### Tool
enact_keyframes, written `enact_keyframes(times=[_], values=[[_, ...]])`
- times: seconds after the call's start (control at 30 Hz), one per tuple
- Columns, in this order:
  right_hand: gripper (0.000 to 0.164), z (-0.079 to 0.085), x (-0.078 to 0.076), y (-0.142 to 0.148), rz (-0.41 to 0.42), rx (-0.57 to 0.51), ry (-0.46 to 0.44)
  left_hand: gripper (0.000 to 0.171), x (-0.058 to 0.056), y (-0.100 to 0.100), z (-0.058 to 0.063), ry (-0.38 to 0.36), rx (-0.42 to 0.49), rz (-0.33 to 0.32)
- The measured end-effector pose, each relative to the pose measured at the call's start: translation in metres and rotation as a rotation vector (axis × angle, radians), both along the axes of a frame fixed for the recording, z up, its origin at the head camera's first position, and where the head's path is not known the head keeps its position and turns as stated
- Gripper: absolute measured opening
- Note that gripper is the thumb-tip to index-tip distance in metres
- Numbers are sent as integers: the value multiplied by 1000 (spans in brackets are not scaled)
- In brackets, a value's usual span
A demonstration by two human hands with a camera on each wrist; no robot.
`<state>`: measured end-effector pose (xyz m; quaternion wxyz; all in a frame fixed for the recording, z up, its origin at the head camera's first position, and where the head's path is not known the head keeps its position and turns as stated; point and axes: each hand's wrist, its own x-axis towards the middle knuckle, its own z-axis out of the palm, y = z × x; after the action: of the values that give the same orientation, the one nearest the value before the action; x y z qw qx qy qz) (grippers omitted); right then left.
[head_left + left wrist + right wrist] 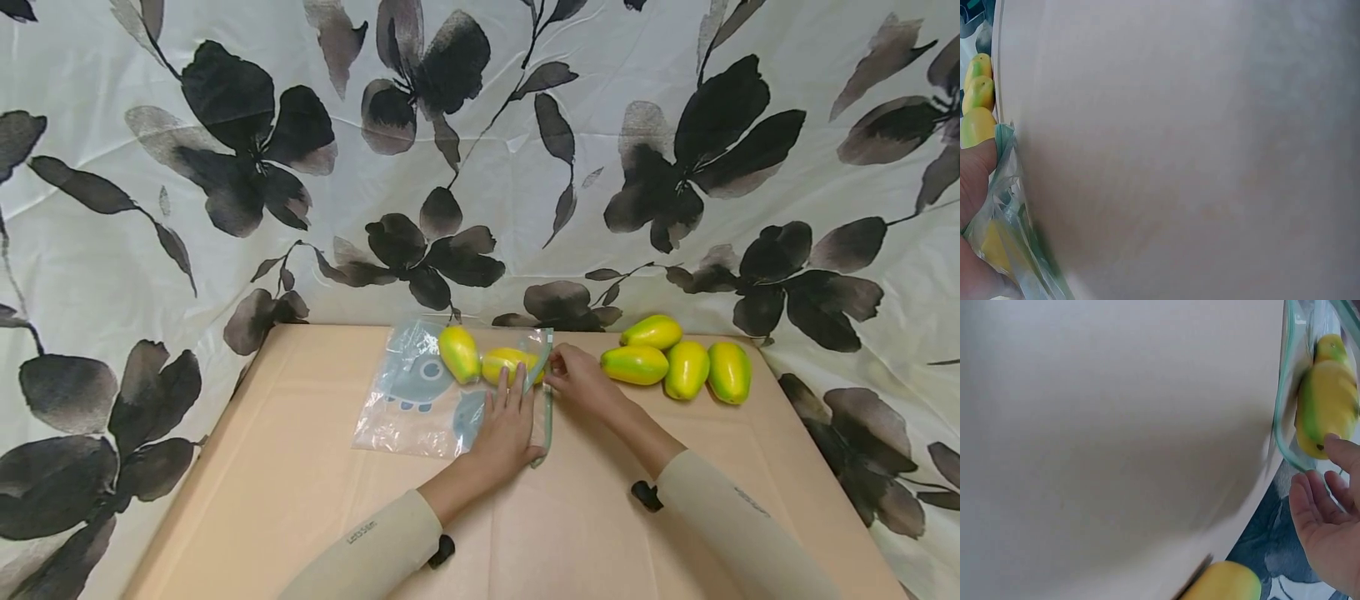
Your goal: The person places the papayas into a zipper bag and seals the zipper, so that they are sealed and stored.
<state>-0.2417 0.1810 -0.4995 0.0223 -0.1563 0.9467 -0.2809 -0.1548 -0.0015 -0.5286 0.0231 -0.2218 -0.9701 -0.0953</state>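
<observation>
A clear zip bag (420, 417) with a blue cartoon print lies flat, its green-edged mouth to the right. Inside are two yellow-green mangoes, one upright-lying mango (459, 354) and one mango (501, 364) near the mouth. My left hand (504, 429) holds the bag by its mouth side, fingers spread over the upper film and thumb at the lower edge. At the mouth, my right hand (581, 379) has its thumb on the end of the nearer mango (1325, 406); the other fingers sit loosely bent beside the green rim (1280, 419), which stands apart from the opposite edge.
Several more mangoes lie grouped to the right: an upper mango (651, 332), a mango (634, 366) nearest my right hand, and others beside them. The tan table (300, 500) ends at a white cloth (525, 200) with dark flowers, hanging behind it.
</observation>
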Motion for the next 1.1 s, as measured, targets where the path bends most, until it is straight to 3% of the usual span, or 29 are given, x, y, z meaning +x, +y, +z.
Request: enact_keyframes(times=[0.37,0.67,1.1], values=[[49,15,11,42,5,-9,47,109,-2,1,2,18,4,9],[64,25,9,96,-6,70,109,109,-5,1,3,-2,27,6],[73,11,6,142,-40,185,124,110,-1,2,0,-10,16,5]])
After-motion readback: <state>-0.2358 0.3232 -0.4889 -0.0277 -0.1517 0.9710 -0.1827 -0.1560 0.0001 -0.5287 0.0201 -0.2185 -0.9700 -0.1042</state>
